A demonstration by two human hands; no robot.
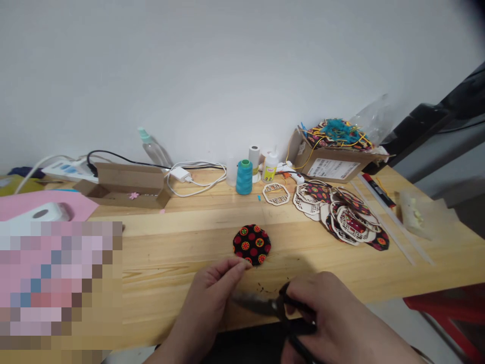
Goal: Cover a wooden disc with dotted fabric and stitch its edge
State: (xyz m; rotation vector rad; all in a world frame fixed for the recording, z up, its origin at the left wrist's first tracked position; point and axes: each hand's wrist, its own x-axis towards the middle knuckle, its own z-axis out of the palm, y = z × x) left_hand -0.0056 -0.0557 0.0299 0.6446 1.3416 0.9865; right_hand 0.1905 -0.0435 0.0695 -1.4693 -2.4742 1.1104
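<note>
My left hand (pixel 215 290) pinches the lower edge of a round piece of black patterned fabric (pixel 252 244) with red, orange and green flowers. In my right hand (pixel 329 313) is a pair of scissors (pixel 265 306), its fingers around the black handles. The blades point left, toward my left hand, and sit below the fabric, apart from it. The tip of the blades lies close to or behind my left hand, so I cannot tell how far it reaches. Small dark scraps (pixel 261 288) are scattered on the wood between my hands.
A pile of wooden lattice frames and patterned fabric (pixel 348 215) lies to the right, before an open carton (pixel 333 164). Behind the fabric stand a teal thread cone (pixel 244 178) and a glue bottle (pixel 270 168). A small cardboard box (pixel 129 189) is at left. Pixelation covers the lower left.
</note>
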